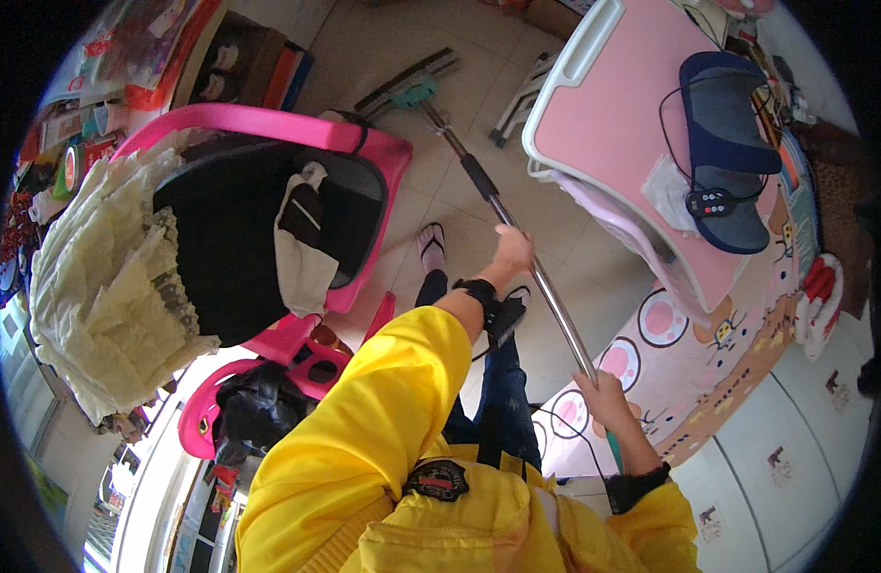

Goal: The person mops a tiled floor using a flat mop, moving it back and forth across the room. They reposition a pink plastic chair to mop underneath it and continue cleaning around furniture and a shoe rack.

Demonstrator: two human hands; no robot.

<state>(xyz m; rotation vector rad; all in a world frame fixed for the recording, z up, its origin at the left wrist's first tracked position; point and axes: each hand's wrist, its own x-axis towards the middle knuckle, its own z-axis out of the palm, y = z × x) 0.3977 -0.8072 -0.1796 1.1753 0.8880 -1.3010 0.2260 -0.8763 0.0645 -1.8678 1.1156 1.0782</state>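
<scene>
Metal mop pole (546,286): left hand (513,250) grip closed high, right hand (603,394) grip closed low, steering mop head (410,86) ahead over floor tiles (460,181).

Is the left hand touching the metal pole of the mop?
Touching. In the head view the left hand is closed around the metal pole, with its fingers wrapped over it and no gap visible.
</scene>
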